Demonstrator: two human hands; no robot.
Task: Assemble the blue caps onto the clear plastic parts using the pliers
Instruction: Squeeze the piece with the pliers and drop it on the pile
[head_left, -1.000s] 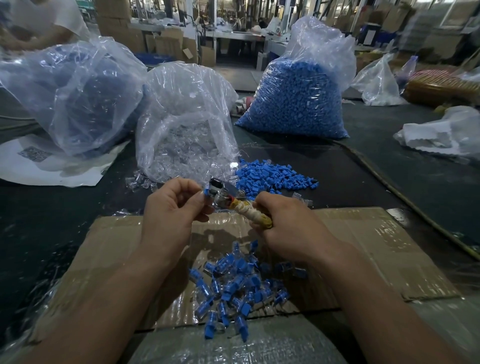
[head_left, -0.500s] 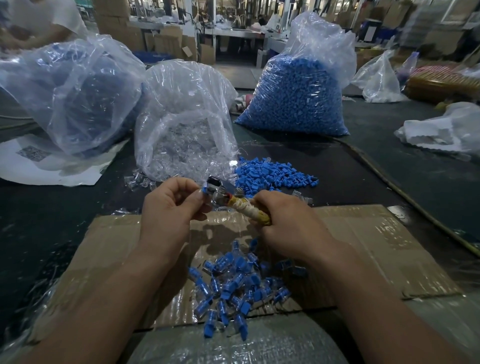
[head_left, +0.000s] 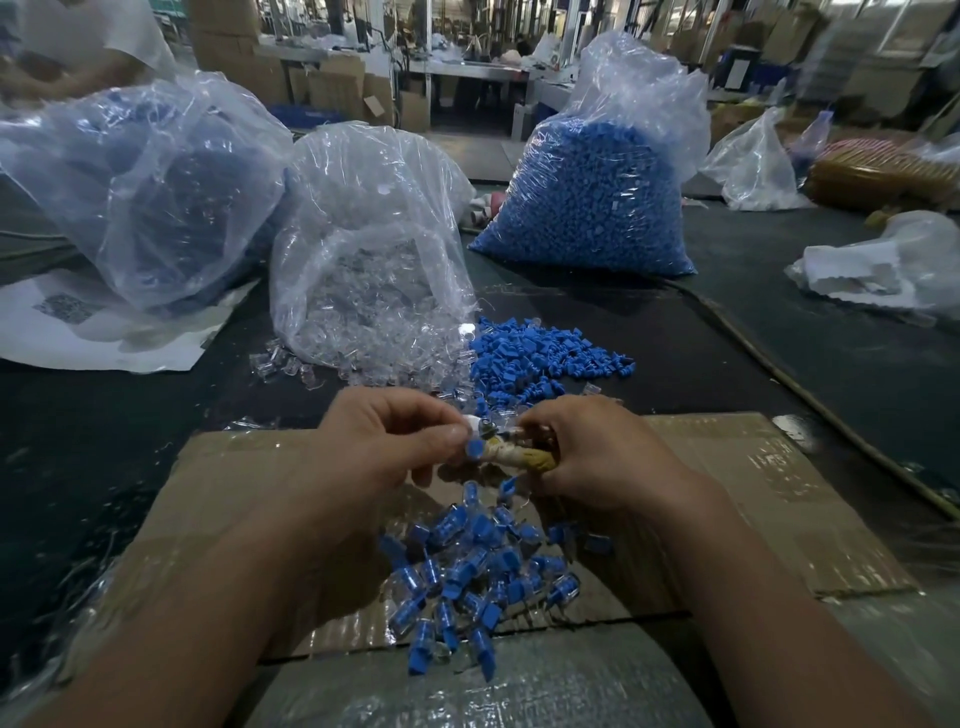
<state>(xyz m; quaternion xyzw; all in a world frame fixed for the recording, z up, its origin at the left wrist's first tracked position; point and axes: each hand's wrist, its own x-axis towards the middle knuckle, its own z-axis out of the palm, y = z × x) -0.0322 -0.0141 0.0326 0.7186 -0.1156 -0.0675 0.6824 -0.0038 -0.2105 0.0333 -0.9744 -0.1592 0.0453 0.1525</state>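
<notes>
Cap seating: left hand (head_left: 387, 447) pinches the blue cap (head_left: 474, 448), right hand (head_left: 592, 452) grips the pliers (head_left: 519, 457); next we squeeze squarely.

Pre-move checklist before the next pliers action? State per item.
1. Pliers gripped: ok, the right hand holds the taped handles.
2. Cap in hand: ok, the left hand pinches it at the pliers' head.
3. Cap seated: cannot tell, the joint is hidden by the left hand.
4. Jaws' stance: cannot tell, blurred and covered.
5. Loose caps in stock: ok, a pile lies beyond the hands.
6. Clear parts in stock: ok, spilled beside the bag.
</notes>
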